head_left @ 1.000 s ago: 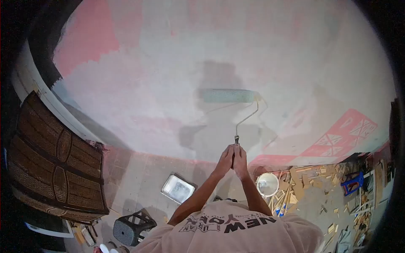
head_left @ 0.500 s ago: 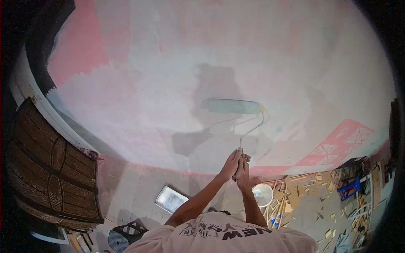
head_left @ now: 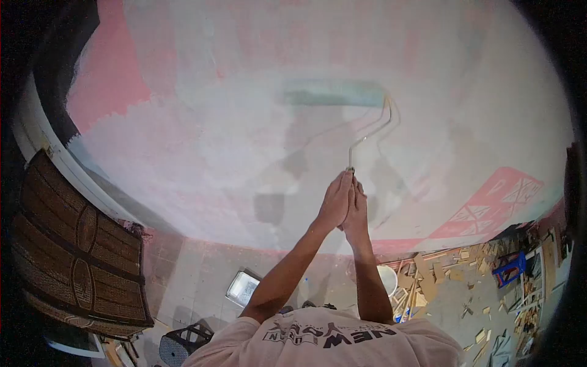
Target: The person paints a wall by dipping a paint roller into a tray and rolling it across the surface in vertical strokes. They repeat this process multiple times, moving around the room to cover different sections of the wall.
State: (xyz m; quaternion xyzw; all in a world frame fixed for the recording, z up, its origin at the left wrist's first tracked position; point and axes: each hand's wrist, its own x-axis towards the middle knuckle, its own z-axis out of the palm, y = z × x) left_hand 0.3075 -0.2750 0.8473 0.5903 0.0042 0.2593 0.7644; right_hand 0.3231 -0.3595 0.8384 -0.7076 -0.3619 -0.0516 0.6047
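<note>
A paint roller (head_left: 333,96) with a wide pale-green sleeve lies against the wall (head_left: 232,140), its bent wire frame running down to the handle. My left hand (head_left: 334,200) is wrapped round that handle, pressed close to my right hand (head_left: 357,211), which grips it too. The fingers hide most of the handle. White covers much of the wall, with pink patches at the upper left and lower right. Both arms reach up and forward from my body.
On the floor below stand a paint tray (head_left: 242,288) and a white bucket (head_left: 387,280), partly behind my right arm. Wood scraps (head_left: 422,281) litter the right side near a blue stool (head_left: 510,269). At left is a brown panelled door (head_left: 79,251); a black speaker-like box (head_left: 183,342) sits below.
Both hands have pushed the paint roller higher up the wall, and the arms are stretched further. The view has shifted slightly.
</note>
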